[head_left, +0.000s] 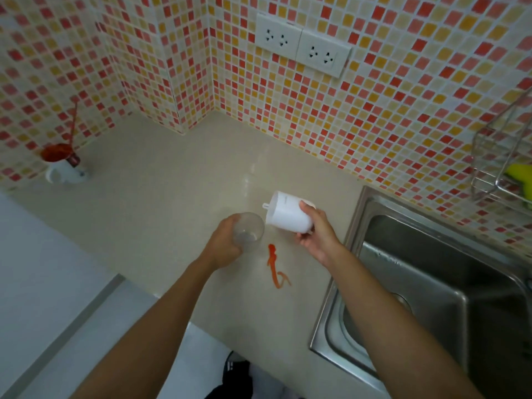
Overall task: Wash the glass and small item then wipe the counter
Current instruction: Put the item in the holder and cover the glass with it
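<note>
Two hands work above the beige worktop: left hand fingers curl round a clear glass tumbler, right hand grips a tilted white plastic cup just beside it, over a red smear

Beige counter: red smear near the sink; white holder, red-stained, at far left.

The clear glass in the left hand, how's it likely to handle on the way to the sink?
The glass looks thin and clear, so probably light and breakable. Its smooth wall may be slippery once wet. The left hand wraps its side, which seems a firm hold. Set on its side, its round shape would likely roll.
</note>
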`<state>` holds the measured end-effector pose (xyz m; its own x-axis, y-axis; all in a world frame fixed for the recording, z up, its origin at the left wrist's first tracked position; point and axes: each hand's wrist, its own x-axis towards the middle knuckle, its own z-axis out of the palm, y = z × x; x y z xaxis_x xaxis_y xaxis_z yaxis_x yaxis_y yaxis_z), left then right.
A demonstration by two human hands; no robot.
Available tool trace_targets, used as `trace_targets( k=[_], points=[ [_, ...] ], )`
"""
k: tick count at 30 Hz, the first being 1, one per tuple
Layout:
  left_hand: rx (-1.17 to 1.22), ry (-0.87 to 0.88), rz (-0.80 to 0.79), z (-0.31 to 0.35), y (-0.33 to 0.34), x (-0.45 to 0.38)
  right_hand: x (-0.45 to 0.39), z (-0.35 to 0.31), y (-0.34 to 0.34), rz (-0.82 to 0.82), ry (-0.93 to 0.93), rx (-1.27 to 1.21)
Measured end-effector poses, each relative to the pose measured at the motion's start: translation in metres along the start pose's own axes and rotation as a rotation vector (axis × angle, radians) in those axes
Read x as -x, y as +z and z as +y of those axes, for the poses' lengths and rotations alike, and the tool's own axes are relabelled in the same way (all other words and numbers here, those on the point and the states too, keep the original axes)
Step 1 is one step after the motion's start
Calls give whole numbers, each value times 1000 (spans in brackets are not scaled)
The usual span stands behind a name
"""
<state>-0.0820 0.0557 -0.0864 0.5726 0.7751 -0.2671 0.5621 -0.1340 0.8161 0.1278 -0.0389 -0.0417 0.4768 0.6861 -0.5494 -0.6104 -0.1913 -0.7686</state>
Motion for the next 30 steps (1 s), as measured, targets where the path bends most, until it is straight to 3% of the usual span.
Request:
trace_targets(
  k=[7, 17, 24, 30],
  points=[
    [187, 15, 57, -4, 13, 2, 21, 1, 9, 24, -63, 64],
    [197, 73, 96, -10, 14, 6, 45, -5, 46, -76, -638, 1001],
    [240, -6, 111, -17, 17, 4, 47, 2, 68, -168, -806, 1353],
    [271, -32, 107, -21, 14, 3, 45, -4, 87, -238, -800, 1538]
  ],
)
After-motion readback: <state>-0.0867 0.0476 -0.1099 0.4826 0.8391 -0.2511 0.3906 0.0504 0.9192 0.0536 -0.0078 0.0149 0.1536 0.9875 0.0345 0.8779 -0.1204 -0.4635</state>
